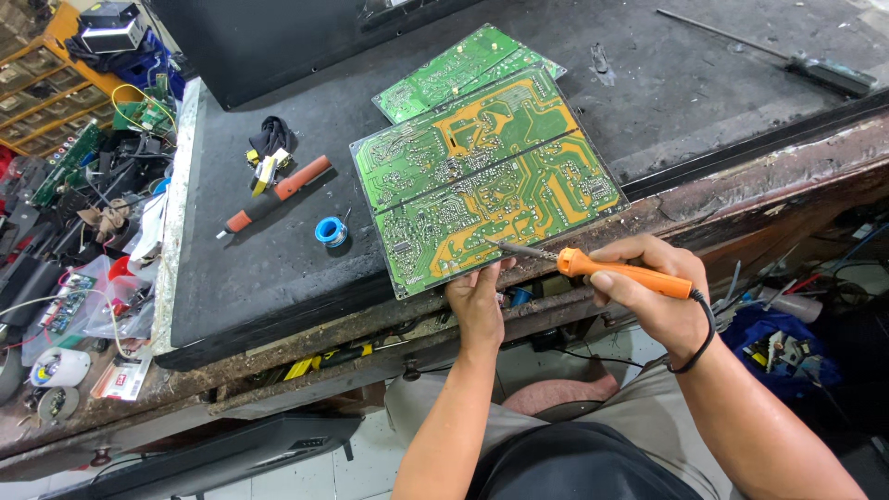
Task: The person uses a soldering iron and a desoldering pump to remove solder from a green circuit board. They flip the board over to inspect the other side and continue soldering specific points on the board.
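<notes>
Pointing left, soldering iron [602, 267] lies nearly level.

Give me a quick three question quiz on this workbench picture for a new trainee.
1. True or false: the right hand holds an orange soldering iron.
2. Which thing does the left hand grip? A) the circuit board B) the solder spool C) the screwdriver
3. Fill in: the iron's tip rests near the board's ____ edge, the one closest to the person.

Key: 1 true; 2 A; 3 front.
</notes>
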